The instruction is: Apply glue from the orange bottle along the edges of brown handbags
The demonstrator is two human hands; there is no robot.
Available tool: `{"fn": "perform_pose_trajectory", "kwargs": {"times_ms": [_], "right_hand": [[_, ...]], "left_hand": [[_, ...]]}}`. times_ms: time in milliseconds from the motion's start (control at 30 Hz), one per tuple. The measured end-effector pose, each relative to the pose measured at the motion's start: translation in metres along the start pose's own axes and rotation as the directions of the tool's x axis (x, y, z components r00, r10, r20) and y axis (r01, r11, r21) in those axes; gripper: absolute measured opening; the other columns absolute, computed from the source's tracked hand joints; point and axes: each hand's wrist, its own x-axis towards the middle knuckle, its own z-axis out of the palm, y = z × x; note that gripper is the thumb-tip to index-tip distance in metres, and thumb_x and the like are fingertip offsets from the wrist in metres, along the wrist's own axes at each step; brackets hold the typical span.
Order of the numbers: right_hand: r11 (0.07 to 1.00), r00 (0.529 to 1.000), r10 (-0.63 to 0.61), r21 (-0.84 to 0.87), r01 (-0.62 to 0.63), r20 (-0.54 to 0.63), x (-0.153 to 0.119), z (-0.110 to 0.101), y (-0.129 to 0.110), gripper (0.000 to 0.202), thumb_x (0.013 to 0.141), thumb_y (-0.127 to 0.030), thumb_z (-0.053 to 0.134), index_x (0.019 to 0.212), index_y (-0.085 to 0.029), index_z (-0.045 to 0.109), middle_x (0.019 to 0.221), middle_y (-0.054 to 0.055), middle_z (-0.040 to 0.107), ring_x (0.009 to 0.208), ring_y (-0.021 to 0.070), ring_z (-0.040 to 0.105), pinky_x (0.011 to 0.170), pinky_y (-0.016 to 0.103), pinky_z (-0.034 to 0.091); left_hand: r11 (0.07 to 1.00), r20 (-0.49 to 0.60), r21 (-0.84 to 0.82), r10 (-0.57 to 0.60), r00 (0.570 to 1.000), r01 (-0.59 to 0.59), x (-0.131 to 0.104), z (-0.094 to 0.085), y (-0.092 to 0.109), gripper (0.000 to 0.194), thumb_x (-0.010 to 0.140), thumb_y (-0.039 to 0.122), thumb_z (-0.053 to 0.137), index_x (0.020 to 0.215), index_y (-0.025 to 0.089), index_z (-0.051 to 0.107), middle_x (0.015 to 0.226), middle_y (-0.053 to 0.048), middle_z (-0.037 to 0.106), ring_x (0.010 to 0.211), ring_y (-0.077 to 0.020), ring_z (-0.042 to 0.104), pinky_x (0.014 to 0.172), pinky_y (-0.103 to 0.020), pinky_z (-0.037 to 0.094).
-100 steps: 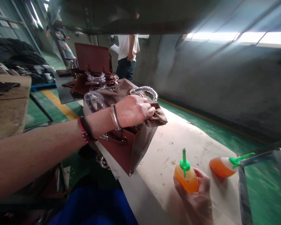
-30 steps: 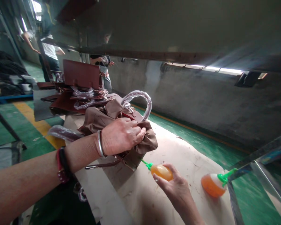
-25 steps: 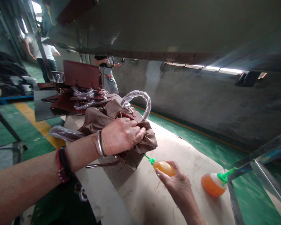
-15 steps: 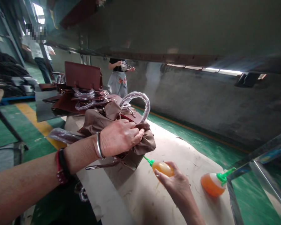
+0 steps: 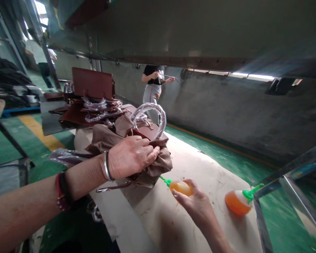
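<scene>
My left hand (image 5: 133, 156) is closed on the brown fabric lining (image 5: 162, 158) pulled out of a reddish-brown handbag (image 5: 147, 131). The bag's plastic-wrapped handle (image 5: 162, 121) arches up behind my fingers. My right hand (image 5: 193, 198) grips a squeeze bottle (image 5: 181, 188) of orange-yellow liquid with a green nozzle. The bottle lies nearly level, its thin tip at the lower edge of the bunched lining; whether it touches the cloth I cannot tell.
A second squeeze bottle (image 5: 238, 203) with orange liquid stands at the right on the paper-covered table (image 5: 213, 172). More reddish-brown handbags (image 5: 92, 82) are piled behind at the left. A metal shelf (image 5: 195, 38) hangs low overhead. A person (image 5: 154, 82) holding a thin rod is beyond the table.
My hands, the lining and the bottle sit slightly further left in view. The person beyond the table has moved right; the other person at far left has shifted slightly.
</scene>
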Motion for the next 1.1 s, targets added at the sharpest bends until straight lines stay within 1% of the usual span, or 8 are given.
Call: {"fn": "perform_pose_trajectory", "kwargs": {"times_ms": [100, 200, 333, 433, 600, 700, 900, 1100], "right_hand": [[1.000, 0.998, -0.002, 0.025, 0.000, 0.056, -0.005, 0.001, -0.001, 0.030, 0.071, -0.044, 0.063, 0.093, -0.024, 0.061, 0.073, 0.001, 0.067, 0.071, 0.0223, 0.065, 0.063, 0.029, 0.047], [0.999, 0.998, 0.007, 0.043, -0.009, 0.060, -0.010, 0.001, -0.002, 0.032, 0.072, -0.043, 0.063, 0.097, -0.024, 0.061, 0.074, 0.002, 0.068, 0.072, 0.0223, 0.065, 0.062, 0.029, 0.047], [0.998, 0.997, 0.010, 0.060, -0.014, 0.072, -0.014, 0.005, -0.001, 0.033, 0.071, -0.044, 0.063, 0.098, -0.023, 0.060, 0.074, 0.002, 0.067, 0.073, 0.0233, 0.065, 0.063, 0.029, 0.047], [0.998, 0.998, -0.007, 0.063, 0.003, 0.061, -0.016, 0.011, 0.000, 0.031, 0.070, -0.039, 0.063, 0.096, -0.023, 0.059, 0.073, 0.002, 0.066, 0.073, 0.0228, 0.065, 0.063, 0.029, 0.047], [1.000, 0.999, -0.014, 0.009, 0.015, -0.037, -0.013, 0.012, -0.008, 0.024, 0.063, -0.030, 0.066, 0.086, -0.022, 0.062, 0.076, 0.004, 0.065, 0.074, 0.0236, 0.063, 0.066, 0.030, 0.046], [1.000, 1.000, 0.003, 0.015, -0.003, 0.007, -0.013, 0.004, -0.017, 0.021, 0.063, -0.029, 0.068, 0.081, -0.021, 0.061, 0.074, 0.003, 0.065, 0.073, 0.0229, 0.063, 0.064, 0.029, 0.045], [0.997, 0.987, 0.029, 0.072, -0.040, 0.158, -0.016, -0.008, -0.019, 0.028, 0.070, -0.039, 0.063, 0.092, -0.022, 0.060, 0.066, -0.001, 0.065, 0.061, 0.0175, 0.062, 0.054, 0.024, 0.044], [1.000, 0.995, 0.001, 0.002, -0.001, 0.104, -0.010, -0.005, -0.015, 0.033, 0.070, -0.047, 0.062, 0.093, -0.024, 0.060, 0.066, -0.001, 0.066, 0.061, 0.0191, 0.062, 0.056, 0.027, 0.044]], "left_hand": [[1.000, 0.030, -0.011, 0.002, 1.000, -0.002, -0.001, -0.003, 0.000, 0.027, 0.093, 0.010, 0.033, 0.103, 0.012, 0.059, 0.069, 0.001, 0.060, 0.063, -0.0145, 0.047, 0.061, -0.031, 0.035], [1.000, 0.010, -0.024, 0.003, 1.000, -0.003, -0.003, -0.003, 0.001, 0.027, 0.094, 0.011, 0.032, 0.104, 0.011, 0.057, 0.067, 0.001, 0.058, 0.064, -0.0153, 0.045, 0.061, -0.032, 0.032], [0.999, 0.047, -0.041, -0.006, 0.999, 0.008, -0.007, -0.004, 0.003, 0.028, 0.094, 0.008, 0.031, 0.105, 0.010, 0.057, 0.069, 0.001, 0.059, 0.066, -0.0154, 0.046, 0.063, -0.032, 0.032], [0.999, 0.025, -0.046, -0.020, 0.999, 0.021, -0.011, -0.005, 0.007, 0.028, 0.091, 0.004, 0.034, 0.106, 0.011, 0.057, 0.073, 0.001, 0.061, 0.066, -0.0145, 0.047, 0.066, -0.031, 0.034], [0.996, -0.032, -0.069, -0.055, 0.998, 0.053, -0.016, 0.000, 0.010, 0.035, 0.082, -0.001, 0.039, 0.108, 0.012, 0.058, 0.079, 0.000, 0.065, 0.071, -0.0157, 0.053, 0.073, -0.032, 0.038], [0.997, -0.046, -0.068, -0.037, 0.998, 0.034, -0.015, 0.000, 0.009, 0.035, 0.086, 0.000, 0.033, 0.104, 0.010, 0.061, 0.077, -0.002, 0.065, 0.069, -0.0162, 0.054, 0.074, -0.032, 0.038], [0.999, 0.078, -0.042, 0.009, 0.997, -0.005, -0.016, -0.012, 0.010, 0.035, 0.095, 0.007, 0.027, 0.107, 0.010, 0.060, 0.073, -0.001, 0.062, 0.066, -0.0151, 0.049, 0.065, -0.031, 0.035], [0.998, 0.207, -0.068, 0.011, 0.978, 0.004, -0.024, -0.016, 0.015, 0.031, 0.095, 0.012, 0.032, 0.113, 0.010, 0.057, 0.076, -0.001, 0.063, 0.068, -0.0147, 0.049, 0.064, -0.032, 0.036]]}}
